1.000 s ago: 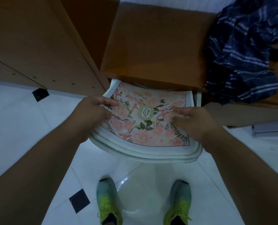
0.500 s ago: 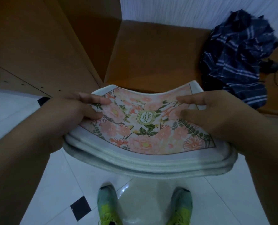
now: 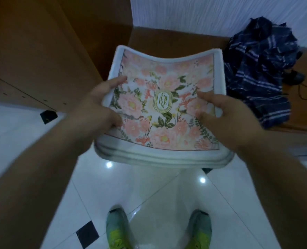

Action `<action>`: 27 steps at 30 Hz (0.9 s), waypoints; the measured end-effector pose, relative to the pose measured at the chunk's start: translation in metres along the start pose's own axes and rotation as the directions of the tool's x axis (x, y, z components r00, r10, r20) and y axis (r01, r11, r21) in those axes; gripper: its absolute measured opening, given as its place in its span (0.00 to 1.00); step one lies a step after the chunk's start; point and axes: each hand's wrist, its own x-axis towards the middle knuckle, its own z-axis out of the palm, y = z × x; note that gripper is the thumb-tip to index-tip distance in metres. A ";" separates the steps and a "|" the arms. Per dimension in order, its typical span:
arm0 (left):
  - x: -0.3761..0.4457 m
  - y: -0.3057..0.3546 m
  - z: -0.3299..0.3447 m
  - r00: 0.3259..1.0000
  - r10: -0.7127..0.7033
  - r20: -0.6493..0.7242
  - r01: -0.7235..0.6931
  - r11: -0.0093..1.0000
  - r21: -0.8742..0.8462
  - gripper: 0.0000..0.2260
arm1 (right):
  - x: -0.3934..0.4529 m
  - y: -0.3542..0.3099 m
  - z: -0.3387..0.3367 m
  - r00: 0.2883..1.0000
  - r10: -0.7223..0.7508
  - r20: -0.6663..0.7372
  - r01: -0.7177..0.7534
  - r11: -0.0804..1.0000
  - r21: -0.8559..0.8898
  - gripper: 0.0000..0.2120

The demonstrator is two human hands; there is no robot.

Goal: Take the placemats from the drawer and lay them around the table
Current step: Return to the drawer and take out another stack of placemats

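Observation:
A stack of several placemats (image 3: 164, 83), white-edged with a pink floral print and a "GARDEN" emblem, hangs in the air in front of me, sagging in the middle. My left hand (image 3: 98, 105) grips its left edge, thumb on top and fingers underneath. On the other side my right hand (image 3: 226, 115) grips the right edge the same way. The stack is above the white tiled floor, in front of the wooden cabinet top (image 3: 167, 40). No drawer or table shows.
A dark blue striped cloth (image 3: 262, 69) lies crumpled on the wooden surface at right, next to a black cord (image 3: 303, 90). A tall wooden cabinet side (image 3: 32, 51) stands at left. My green shoes (image 3: 118, 229) are on white tiles with black insets (image 3: 87, 234).
Both hands have lifted the stack of placemats up and away from the low spot under the wooden top; it is now higher and fully in view.

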 end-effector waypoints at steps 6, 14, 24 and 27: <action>0.034 -0.036 0.042 0.991 -0.124 -0.053 0.120 0.990 -0.074 0.50 | 0.036 0.058 0.044 0.998 0.036 0.060 -0.038 0.998 0.039 0.30; 0.044 -0.087 0.041 0.986 0.050 -0.161 -0.076 0.985 -0.157 0.18 | 0.045 0.102 0.059 0.999 0.027 0.040 -0.034 0.985 0.169 0.50; 0.048 -0.097 0.041 0.936 -0.151 -0.316 0.151 0.988 -0.026 0.03 | 0.037 0.107 0.059 0.994 0.105 -0.040 -0.089 0.954 0.287 0.22; 0.044 -0.098 0.043 0.976 -0.071 -0.206 0.043 0.989 -0.139 0.22 | 0.040 0.101 0.053 0.990 0.142 -0.012 -0.129 0.924 0.359 0.08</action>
